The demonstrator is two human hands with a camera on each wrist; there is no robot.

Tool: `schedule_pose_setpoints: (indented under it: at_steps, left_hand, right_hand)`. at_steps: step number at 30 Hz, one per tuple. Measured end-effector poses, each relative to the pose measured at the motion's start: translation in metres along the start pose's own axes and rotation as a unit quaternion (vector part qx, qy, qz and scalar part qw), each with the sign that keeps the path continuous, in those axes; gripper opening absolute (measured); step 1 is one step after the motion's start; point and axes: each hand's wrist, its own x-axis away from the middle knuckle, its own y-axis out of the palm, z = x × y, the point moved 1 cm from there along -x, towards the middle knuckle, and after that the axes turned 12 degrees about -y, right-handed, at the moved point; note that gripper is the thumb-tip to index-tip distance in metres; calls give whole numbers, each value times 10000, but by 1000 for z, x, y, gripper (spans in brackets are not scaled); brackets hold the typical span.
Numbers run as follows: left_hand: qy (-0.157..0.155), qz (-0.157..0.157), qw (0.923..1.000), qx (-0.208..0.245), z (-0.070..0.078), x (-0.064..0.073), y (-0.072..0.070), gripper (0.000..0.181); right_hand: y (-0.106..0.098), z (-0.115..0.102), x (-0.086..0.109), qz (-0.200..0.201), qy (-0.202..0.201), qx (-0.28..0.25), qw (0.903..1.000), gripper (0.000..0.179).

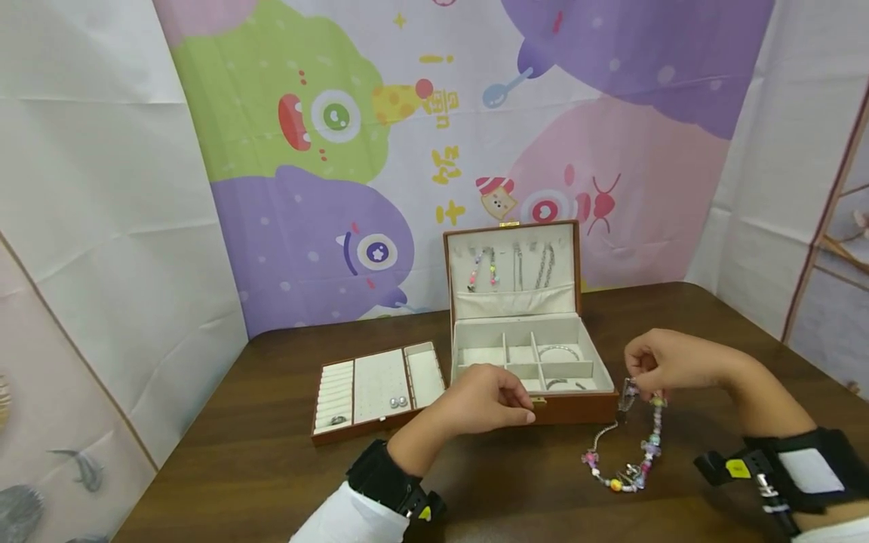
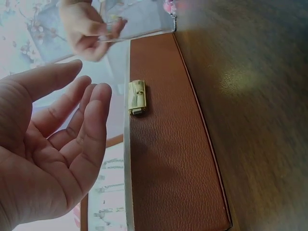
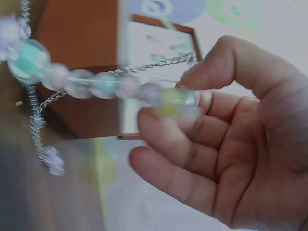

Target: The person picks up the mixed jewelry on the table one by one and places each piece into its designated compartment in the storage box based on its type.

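Between thumb and fingers my right hand [image 1: 672, 363] pinches a beaded necklace [image 1: 650, 446], which hangs in a loop to the right of the jewelry box [image 1: 577, 409]. Pastel beads and a silver chain [image 3: 159, 62] show in the right wrist view, somewhat blurred. My left hand [image 1: 478, 400], fingers loosely bent and holding nothing, is at the box's front edge, near its gold clasp [image 2: 137, 97]. The box lid [image 1: 579, 264] stands raised, with a beaded strand [image 1: 473, 273] and silver chains [image 1: 545, 265] hanging inside it.
Left of the box lies a removable tray [image 1: 360, 431] with ring rolls [image 1: 336, 388], a ring [image 1: 338, 420] and pearl-like earrings [image 1: 398, 403]. Silver bracelets [image 1: 560, 348] lie in the box's right compartments. A cartoon-printed cloth [image 1: 326, 249] hangs behind the wooden table [image 1: 231, 467].
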Motion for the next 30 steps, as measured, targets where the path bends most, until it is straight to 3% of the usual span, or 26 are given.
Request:
schedule_pose_setpoints:
  at_steps: [8, 13, 17, 20, 26, 30]
  left_hand:
    - [-73, -9, 10000, 63, 2, 0, 1, 7]
    - [-72, -109, 9997, 213, 4, 1, 3, 5]
    - [-83, -122, 9995, 271, 5, 1, 4, 5]
    - [-84, -110, 9992, 379, 5, 1, 6, 5]
    - [86, 30, 9983, 572, 7, -1, 10, 4]
    - [175, 53, 9960, 873, 7, -2, 13, 13]
  right_hand:
    - [-10, -25, 6, 547, -659, 67, 9963, 15]
    - [-11, -44, 6, 1159, -631, -63, 9912, 10]
    - [-10, -59, 5, 1825, -347, -424, 9817, 5]
    - [-9, -68, 4, 2177, -363, -616, 9734, 4]
    - [-9, -87, -2, 2543, -541, -823, 9621, 6]
    - [-8, -96, -10, 2679, -812, -1143, 9532, 7]
